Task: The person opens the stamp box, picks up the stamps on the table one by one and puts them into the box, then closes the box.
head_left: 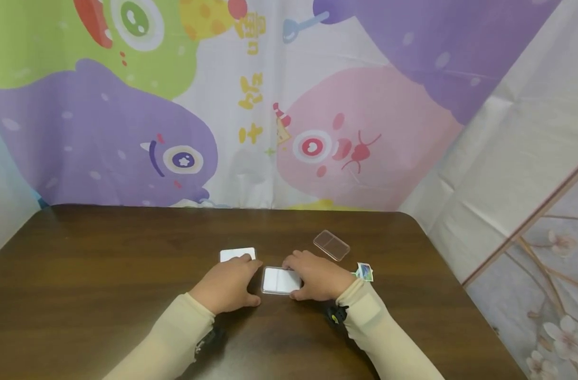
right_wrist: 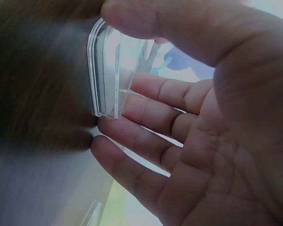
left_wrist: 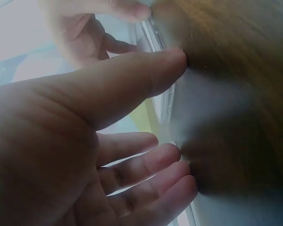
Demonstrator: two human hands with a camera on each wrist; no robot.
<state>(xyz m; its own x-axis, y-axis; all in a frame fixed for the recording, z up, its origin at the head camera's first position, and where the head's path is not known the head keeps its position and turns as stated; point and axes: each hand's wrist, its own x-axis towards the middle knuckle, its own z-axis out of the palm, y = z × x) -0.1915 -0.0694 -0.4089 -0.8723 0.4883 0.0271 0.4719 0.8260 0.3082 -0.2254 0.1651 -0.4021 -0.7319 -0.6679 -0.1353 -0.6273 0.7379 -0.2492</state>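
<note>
A flat clear plastic case [head_left: 275, 280] with a white inside and a dividing line lies on the brown table in the head view. My right hand [head_left: 319, 275] holds its right end, thumb on the near side and fingers on the far side. In the right wrist view the case [right_wrist: 104, 70] shows layered clear edges between thumb and fingers. Left of it, my left hand [head_left: 229, 284] rests low over the table, thumb and fingers spread apart with nothing gripped. A second white case [head_left: 236, 254] lies just beyond the left fingers, partly covered by them.
A clear empty-looking plastic lid [head_left: 332, 245] lies behind the right hand. A small picture card [head_left: 365, 272] is beside the right wrist, partly hidden by it. The brown table [head_left: 103, 295] ends at a cartoon-printed cloth [head_left: 250, 174] behind.
</note>
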